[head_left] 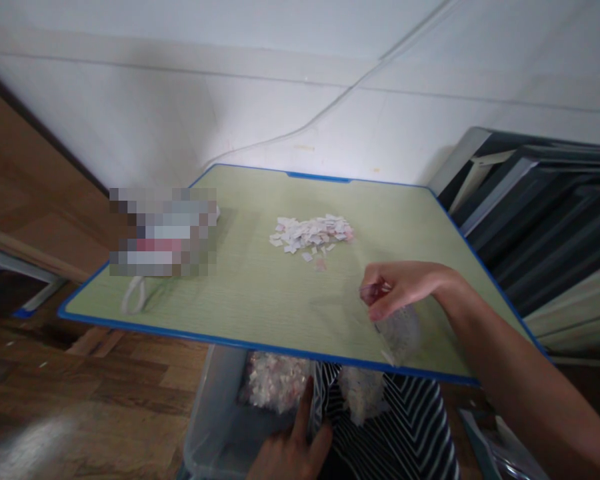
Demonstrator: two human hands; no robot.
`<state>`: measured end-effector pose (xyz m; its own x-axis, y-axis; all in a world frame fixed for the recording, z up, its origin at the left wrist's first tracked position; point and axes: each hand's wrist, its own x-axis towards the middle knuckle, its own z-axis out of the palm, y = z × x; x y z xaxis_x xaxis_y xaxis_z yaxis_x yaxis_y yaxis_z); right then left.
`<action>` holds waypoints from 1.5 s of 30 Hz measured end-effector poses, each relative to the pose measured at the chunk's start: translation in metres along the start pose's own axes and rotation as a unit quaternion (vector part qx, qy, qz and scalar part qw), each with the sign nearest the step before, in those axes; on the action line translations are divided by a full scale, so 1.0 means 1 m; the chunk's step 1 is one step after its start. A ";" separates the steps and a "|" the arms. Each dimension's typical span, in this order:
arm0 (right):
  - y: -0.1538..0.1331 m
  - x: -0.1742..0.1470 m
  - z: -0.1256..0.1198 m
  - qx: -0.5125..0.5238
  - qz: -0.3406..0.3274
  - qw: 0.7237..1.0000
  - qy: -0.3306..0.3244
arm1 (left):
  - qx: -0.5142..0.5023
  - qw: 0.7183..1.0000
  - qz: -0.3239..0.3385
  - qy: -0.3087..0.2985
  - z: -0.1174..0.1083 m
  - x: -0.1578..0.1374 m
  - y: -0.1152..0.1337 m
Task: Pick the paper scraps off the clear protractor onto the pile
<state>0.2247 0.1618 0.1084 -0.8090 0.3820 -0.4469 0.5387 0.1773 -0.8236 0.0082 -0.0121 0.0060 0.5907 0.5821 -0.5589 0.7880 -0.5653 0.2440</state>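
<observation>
Over the right part of the folding table, my right hand [405, 283] is closed around the top of a clear plastic bag [399, 333] that hangs down near the table's front edge; its contents are unclear. My left hand [293, 447] is low at the front, with its index finger stretched out and thumb apart, at the side of a translucent plastic bin [215, 407]. Inside that bin lies a clear bag of small pale pieces [275, 383]. Another bag of pale pieces [363, 393] rests on the striped cloth over my lap. Small white paper pieces [313, 232] form a loose pile mid-table.
A blurred-out object [167, 233] with a white strap loop [134, 295] lies at the table's left. The blue-edged table [245, 293] stands against a white wall. Folded dark panels [545, 200] lean at the right, and a cardboard box [35, 180] stands left.
</observation>
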 end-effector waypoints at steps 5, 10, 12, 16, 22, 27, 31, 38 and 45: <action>0.004 0.000 -0.002 -0.001 0.032 0.998 0.059 | 0.003 1.000 -0.001 -0.012 -0.002 0.000 0.000; 0.004 0.005 0.001 0.000 0.033 0.999 0.015 | 0.006 1.000 0.003 -0.006 -0.003 0.000 0.000; 0.003 0.005 0.002 0.002 0.023 1.000 0.006 | 0.004 1.000 0.003 -0.001 -0.002 0.000 0.000; 0.005 0.000 -0.004 0.021 0.015 1.000 0.015 | 0.005 1.000 -0.004 -0.017 -0.001 0.002 0.000; 0.012 -0.012 -0.013 0.002 0.024 0.998 0.053 | -0.002 1.000 0.000 -0.013 -0.002 0.001 0.000; 0.008 -0.006 -0.006 0.003 0.062 0.998 -0.007 | -0.002 1.000 0.002 -0.011 -0.003 -0.001 0.000; 0.002 -0.003 -0.002 -0.002 0.052 0.999 -0.016 | 0.003 1.000 0.001 -0.015 -0.003 0.001 0.000; 0.000 -0.005 -0.002 0.015 0.033 0.999 -0.029 | 0.002 1.000 -0.005 -0.007 -0.001 0.000 0.000; 0.012 -0.007 -0.012 0.021 0.021 0.983 0.180 | 0.012 1.000 -0.009 -0.010 -0.003 -0.001 0.002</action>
<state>0.2394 0.1718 0.1061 -0.6464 0.6854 -0.3353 0.5536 0.1190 -0.8242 0.0099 -0.0119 0.0094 0.5729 0.5808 -0.5783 0.7938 -0.5689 0.2149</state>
